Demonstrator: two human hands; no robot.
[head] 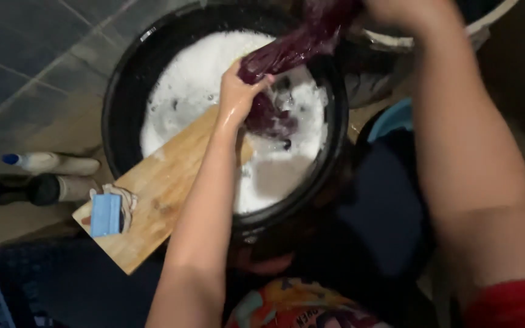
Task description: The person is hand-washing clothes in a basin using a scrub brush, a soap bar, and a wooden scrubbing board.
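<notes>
Mid-wash: left hand [236, 91] and right hand [399, 12], apparently both clenched, wring the dark maroon cloth [287, 51] above the round black suds-filled basin [123, 91], the wooden board [153, 194] at 7 o'clock, rinsing undone.

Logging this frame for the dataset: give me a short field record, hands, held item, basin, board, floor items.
left hand: grips lower end of wet maroon cloth
right hand: holds cloth's upper end, partly out of frame
basin: black, round, full of white suds
board: wooden, leaning into basin
on board: blue soap bar
floor, left: two bottles
</notes>
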